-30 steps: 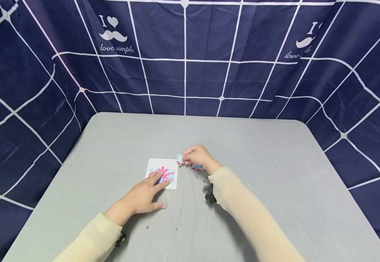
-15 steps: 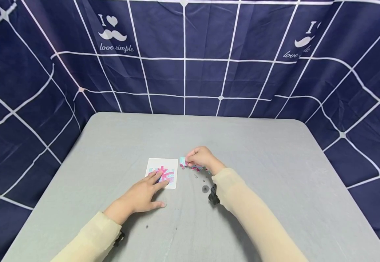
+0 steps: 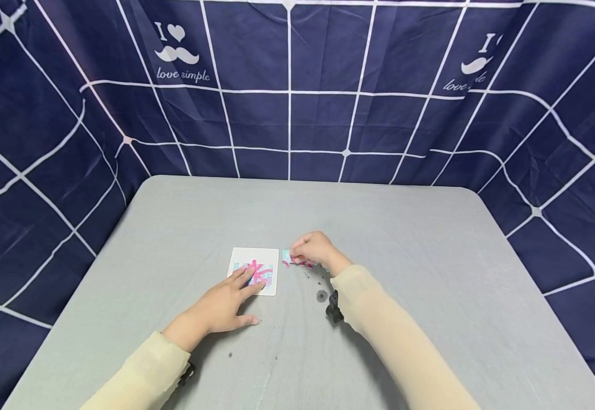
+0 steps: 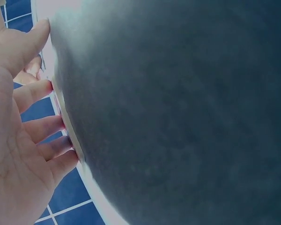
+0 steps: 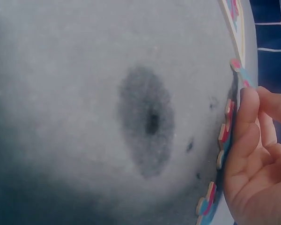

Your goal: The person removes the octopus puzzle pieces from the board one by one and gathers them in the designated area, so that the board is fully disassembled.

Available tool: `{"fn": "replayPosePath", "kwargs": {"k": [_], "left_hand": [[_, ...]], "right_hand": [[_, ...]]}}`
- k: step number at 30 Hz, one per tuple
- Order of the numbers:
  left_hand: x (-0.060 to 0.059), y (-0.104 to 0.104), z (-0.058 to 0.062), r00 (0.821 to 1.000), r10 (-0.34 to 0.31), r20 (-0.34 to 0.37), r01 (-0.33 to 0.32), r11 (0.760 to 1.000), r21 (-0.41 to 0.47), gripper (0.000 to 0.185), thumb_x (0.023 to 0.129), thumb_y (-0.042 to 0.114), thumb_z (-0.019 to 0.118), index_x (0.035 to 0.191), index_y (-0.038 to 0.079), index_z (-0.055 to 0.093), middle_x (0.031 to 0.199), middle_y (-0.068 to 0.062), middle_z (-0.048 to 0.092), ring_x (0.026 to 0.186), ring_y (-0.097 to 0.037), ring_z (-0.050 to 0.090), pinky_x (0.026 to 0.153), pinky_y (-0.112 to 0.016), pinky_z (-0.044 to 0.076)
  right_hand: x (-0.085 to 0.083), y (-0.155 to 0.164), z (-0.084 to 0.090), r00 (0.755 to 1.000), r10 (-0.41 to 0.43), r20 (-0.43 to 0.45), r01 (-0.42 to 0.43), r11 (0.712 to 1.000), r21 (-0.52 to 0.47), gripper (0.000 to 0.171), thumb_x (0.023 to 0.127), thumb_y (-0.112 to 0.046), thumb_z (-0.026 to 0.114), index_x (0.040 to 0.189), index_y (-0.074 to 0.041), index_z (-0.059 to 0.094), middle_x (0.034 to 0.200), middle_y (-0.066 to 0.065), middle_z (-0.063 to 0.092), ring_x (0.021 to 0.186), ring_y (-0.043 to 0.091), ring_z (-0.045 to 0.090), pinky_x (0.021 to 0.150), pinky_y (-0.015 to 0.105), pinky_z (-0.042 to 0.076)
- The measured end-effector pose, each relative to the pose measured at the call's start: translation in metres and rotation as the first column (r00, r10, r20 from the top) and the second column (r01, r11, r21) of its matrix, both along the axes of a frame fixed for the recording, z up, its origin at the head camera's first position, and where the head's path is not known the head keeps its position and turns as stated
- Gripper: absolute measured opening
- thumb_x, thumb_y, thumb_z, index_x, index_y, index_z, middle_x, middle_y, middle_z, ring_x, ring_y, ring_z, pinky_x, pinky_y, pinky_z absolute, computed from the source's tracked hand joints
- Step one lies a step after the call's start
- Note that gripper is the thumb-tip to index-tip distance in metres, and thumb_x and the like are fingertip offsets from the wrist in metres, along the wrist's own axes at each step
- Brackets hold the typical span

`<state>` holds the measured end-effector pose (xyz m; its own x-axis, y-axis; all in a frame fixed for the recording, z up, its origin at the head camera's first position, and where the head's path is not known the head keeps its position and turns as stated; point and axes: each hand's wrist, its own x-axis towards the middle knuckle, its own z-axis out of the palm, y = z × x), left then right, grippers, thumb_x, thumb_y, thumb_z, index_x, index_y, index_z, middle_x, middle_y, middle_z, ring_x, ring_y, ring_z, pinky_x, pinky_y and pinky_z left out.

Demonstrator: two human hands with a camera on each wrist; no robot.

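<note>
A white puzzle board [image 3: 256, 254] lies flat, with pink and light-blue puzzle pieces fitted in its nearer part. My left hand [image 3: 219, 308] rests on it with fingers spread and straight, hiding part of the picture; the left wrist view also shows those fingers [image 4: 42, 126] on its edge. Just right of the board, my right hand [image 3: 316, 250] pinches a light-blue and pink puzzle piece [image 5: 243, 74] between thumb and fingertips. Beneath and beside that hand lie more loose puzzle pieces [image 5: 225, 126], partly hidden in the head view.
The grey tabletop [image 3: 379, 228] has a dark round stain [image 5: 146, 122] and small specks near my right wrist. A navy curtain with white grid lines [image 3: 323, 125] surrounds the back and sides. Another loose puzzle piece [image 5: 207, 201] lies nearer the right wrist.
My right hand has drawn the pinched puzzle piece slightly right, away from the board's corner, and a little nearer to me. The left hand has stayed in place.
</note>
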<state>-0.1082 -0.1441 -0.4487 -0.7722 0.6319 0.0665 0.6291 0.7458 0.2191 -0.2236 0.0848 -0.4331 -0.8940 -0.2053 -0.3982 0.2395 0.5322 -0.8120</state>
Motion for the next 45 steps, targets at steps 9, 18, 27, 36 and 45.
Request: {"fn": "replayPosePath", "kwargs": {"k": [9,18,27,36,45], "left_hand": [[0.0002,0.0000,-0.0009,1.000,0.000,0.002,0.000,1.000,0.004,0.073,0.070,0.055,0.059,0.128,0.014,0.043,0.133,-0.018,0.030,0.121,-0.035,0.025,0.095,-0.040,0.025],[-0.0005,0.0003,-0.0031,1.000,-0.006,-0.008,0.006,1.000,0.000,0.073,0.070,0.054,0.059,0.129,0.013,0.042,0.134,-0.018,0.029,0.121,-0.035,0.024,0.095,-0.040,0.025],[0.0003,0.0011,-0.0020,1.000,-0.007,-0.010,0.007,1.000,0.007,0.072,0.071,0.054,0.059,0.128,0.013,0.043,0.133,-0.018,0.030,0.121,-0.036,0.025,0.095,-0.040,0.025],[0.0011,0.0008,-0.0017,1.000,0.002,0.005,-0.002,1.000,0.013,0.073,0.070,0.054,0.059,0.128,0.013,0.043,0.134,-0.017,0.029,0.122,-0.035,0.024,0.095,-0.040,0.025],[0.0001,0.0016,-0.0012,1.000,-0.004,-0.011,0.005,1.000,0.011,0.073,0.070,0.054,0.059,0.128,0.013,0.042,0.134,-0.018,0.030,0.121,-0.035,0.025,0.095,-0.040,0.025]], "right_hand": [[0.0018,-0.0015,-0.0050,0.986,0.040,-0.161,-0.014,0.987,0.158,0.009,0.069,-0.018,0.071,0.070,-0.011,0.065,0.059,0.001,0.060,0.054,0.013,0.056,0.049,0.025,0.042],[0.0043,-0.0034,-0.0052,0.973,0.047,-0.226,0.006,0.974,0.228,0.010,0.069,-0.020,0.071,0.068,-0.013,0.064,0.056,0.000,0.059,0.051,0.013,0.054,0.047,0.025,0.040],[0.0050,-0.0032,-0.0041,0.976,0.021,-0.218,0.019,0.984,0.176,0.011,0.072,-0.019,0.069,0.074,-0.010,0.062,0.063,-0.001,0.060,0.057,0.012,0.057,0.051,0.027,0.044],[0.0051,-0.0032,-0.0045,0.982,-0.001,-0.188,0.016,0.997,0.078,0.013,0.075,-0.019,0.066,0.083,-0.009,0.063,0.070,0.000,0.061,0.064,0.012,0.059,0.058,0.027,0.046],[0.0086,-0.0084,-0.0007,0.986,0.077,-0.147,-0.080,0.997,-0.013,0.016,0.077,-0.016,0.063,0.091,-0.008,0.063,0.074,0.003,0.062,0.066,0.015,0.059,0.055,0.029,0.048]]}}
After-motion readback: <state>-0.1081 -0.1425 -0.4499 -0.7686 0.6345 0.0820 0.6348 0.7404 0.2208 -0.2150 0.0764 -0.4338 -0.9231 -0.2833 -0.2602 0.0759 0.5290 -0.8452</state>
